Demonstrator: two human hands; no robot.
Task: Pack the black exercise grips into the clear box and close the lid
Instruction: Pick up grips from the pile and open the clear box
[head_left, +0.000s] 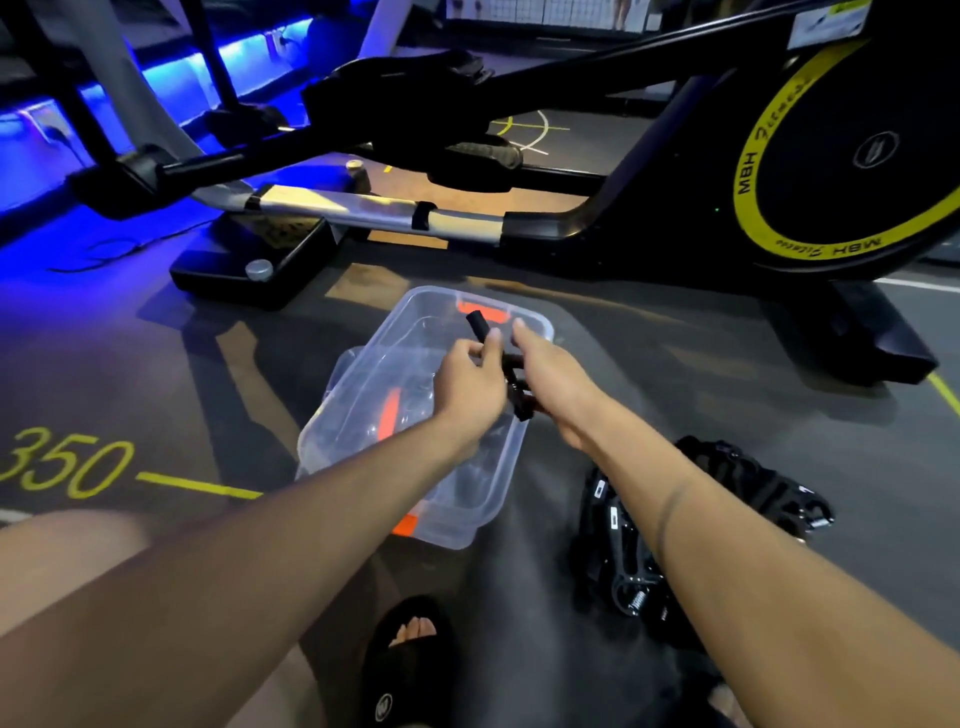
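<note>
A clear plastic box with orange latches sits open on the dark gym floor in front of me. Its clear lid appears to lie under or beside its left edge. Over the box, both hands hold one black exercise grip. My left hand pinches its upper handle and my right hand grips the other side, hiding most of it. A pile of several more black exercise grips with steel springs lies on the floor to the right of the box, partly behind my right forearm.
A black and yellow elliptical trainer stands just beyond the box, its silver rail and base foot close by. Yellow floor markings run at the left. My sandalled foot and knee are at the bottom.
</note>
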